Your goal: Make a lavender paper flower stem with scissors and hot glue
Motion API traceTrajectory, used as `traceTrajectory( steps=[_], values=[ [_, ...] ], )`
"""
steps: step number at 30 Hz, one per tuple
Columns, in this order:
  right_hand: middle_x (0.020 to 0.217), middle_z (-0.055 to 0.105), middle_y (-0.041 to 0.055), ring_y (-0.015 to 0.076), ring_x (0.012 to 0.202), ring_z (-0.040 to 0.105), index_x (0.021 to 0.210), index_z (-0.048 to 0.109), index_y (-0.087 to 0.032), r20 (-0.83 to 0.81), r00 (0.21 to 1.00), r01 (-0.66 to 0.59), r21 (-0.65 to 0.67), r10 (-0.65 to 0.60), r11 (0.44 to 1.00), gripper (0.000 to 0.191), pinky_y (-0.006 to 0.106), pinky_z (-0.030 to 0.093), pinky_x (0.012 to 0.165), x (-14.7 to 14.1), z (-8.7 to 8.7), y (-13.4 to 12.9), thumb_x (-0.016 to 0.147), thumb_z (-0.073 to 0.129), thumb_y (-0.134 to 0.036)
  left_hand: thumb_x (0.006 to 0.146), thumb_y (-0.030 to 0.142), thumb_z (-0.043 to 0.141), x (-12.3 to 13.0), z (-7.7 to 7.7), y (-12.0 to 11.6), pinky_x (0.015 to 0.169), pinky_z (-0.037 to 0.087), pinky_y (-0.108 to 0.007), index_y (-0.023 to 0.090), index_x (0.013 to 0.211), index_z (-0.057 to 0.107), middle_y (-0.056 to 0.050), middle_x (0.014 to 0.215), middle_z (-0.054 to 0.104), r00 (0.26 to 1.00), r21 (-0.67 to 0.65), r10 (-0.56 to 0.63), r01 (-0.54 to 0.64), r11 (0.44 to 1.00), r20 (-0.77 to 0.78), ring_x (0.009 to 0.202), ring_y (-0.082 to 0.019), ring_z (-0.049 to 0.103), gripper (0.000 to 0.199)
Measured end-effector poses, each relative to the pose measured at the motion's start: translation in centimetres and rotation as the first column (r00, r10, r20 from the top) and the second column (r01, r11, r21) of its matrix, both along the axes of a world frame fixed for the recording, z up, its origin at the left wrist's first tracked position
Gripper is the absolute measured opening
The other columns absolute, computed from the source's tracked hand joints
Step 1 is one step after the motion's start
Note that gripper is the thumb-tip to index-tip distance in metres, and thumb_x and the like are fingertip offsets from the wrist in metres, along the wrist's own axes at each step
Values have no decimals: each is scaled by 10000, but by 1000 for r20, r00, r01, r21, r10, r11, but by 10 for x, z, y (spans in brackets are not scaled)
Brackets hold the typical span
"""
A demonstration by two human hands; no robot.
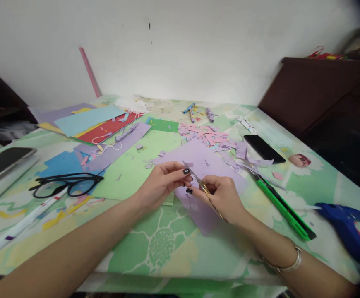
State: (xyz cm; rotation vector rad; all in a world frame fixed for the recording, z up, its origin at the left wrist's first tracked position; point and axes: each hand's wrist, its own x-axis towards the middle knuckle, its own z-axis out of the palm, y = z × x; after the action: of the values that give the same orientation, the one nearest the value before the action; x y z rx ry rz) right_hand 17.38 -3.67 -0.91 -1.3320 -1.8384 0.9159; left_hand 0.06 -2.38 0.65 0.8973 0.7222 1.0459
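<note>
My right hand (225, 196) is closed round a small pair of scissors (204, 187) with gold-coloured handles, its blades pointing up and left. The blades reach the fingertips of my left hand (164, 180), which are pinched together. A small scrap of purple paper (189, 164) shows at those fingertips, partly hidden by them and the blades. Both hands are above a purple paper sheet (200, 153) dotted with tiny offcuts. Under its left side lies a light green sheet (127, 174).
Pink and purple scraps (203, 134) are heaped behind the hands. At right are a black phone (263, 148), a green box cutter (284, 207) and a blue glue gun (344, 223). Eyeglasses (66, 185), a white stick (25, 223) and coloured sheets (90, 120) lie at left.
</note>
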Motion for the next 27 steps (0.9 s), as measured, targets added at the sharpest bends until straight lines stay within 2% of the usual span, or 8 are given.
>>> traceTrajectory(
  steps=[13, 27],
  values=[
    [491, 300, -54, 72, 495, 240, 516, 432, -163, 38, 999, 23, 16, -24, 1000, 408, 219, 186, 440, -1, 0, 1, 674, 657, -464, 717, 133, 674, 0, -5, 0, 661, 477, -236, 133, 715, 668, -17, 669, 670, 995, 66, 102, -101, 993, -12, 637, -111, 616, 6],
    [475, 306, -58, 72, 484, 246, 514, 444, -163, 71, 997, 39, 48, -43, 998, 408, 217, 199, 435, 0, 0, 1, 678, 651, -474, 702, 137, 680, 0, -6, 1, 654, 465, -238, 140, 713, 679, -17, 662, 670, 991, 69, 130, -127, 989, -30, 633, -113, 609, 12]
  ],
)
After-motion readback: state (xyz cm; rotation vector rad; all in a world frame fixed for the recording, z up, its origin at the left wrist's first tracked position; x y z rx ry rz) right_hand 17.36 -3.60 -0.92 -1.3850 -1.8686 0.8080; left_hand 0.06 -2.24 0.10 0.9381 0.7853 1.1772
